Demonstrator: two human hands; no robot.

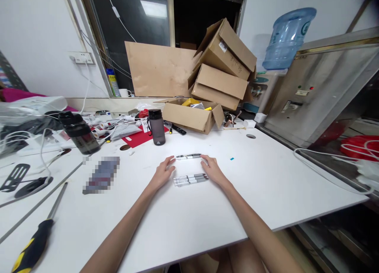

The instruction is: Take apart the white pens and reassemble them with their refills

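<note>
A single pen (188, 156) lies crosswise on the white table (177, 221). Closer to me, several pens (191, 180) with clear and grey barrels lie side by side, roughly parallel to it. At the left end of the single pen is my left hand (164, 172), its fingers apart and curved, holding nothing. My right hand (212, 169) rests by the other end, fingertips near the pen's tip, with its fingers apart and nothing gripped.
Beyond the hands stand a dark bottle (156, 128) and an open cardboard box (186, 116). To the left are a pixelated object (102, 175), a larger bottle (79, 133), cables and a screwdriver (37, 241). A blue scrap (232, 159) lies right.
</note>
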